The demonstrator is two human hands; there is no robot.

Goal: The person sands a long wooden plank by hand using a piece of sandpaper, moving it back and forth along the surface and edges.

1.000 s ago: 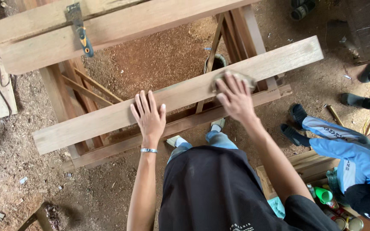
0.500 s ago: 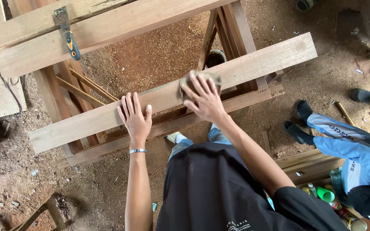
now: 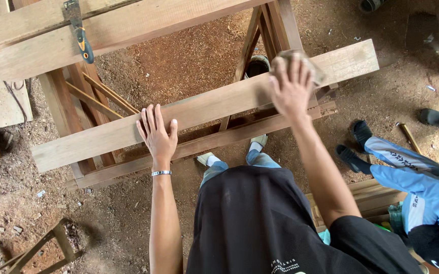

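- Head view: a person in a dark shirt leans over a long wooden plank [image 3: 204, 109] that runs across a wooden frame [image 3: 102, 101], from 8 o'clock up to 2 o'clock.
- The left hand [image 3: 157, 134] lies flat on the plank near its middle, fingers spread and straight, gripping nothing; a silver bracelet [image 3: 161, 173] circles the wrist.
- The right hand [image 3: 291, 86] presses down toward the plank's 2 o'clock end, fingers splayed over a sheet of sandpaper [image 3: 313, 66] that shows at the fingertips.
- A clamp with a blue and yellow handle [image 3: 80, 35] sits on a second beam [image 3: 128, 25] at 11 o'clock.
- Sawdust covers the ground [image 3: 189, 56] beneath the frame.
- At 3 o'clock, another person in pale blue trousers [image 3: 407, 170] crouches, dark sandals [image 3: 354, 144] on the feet.
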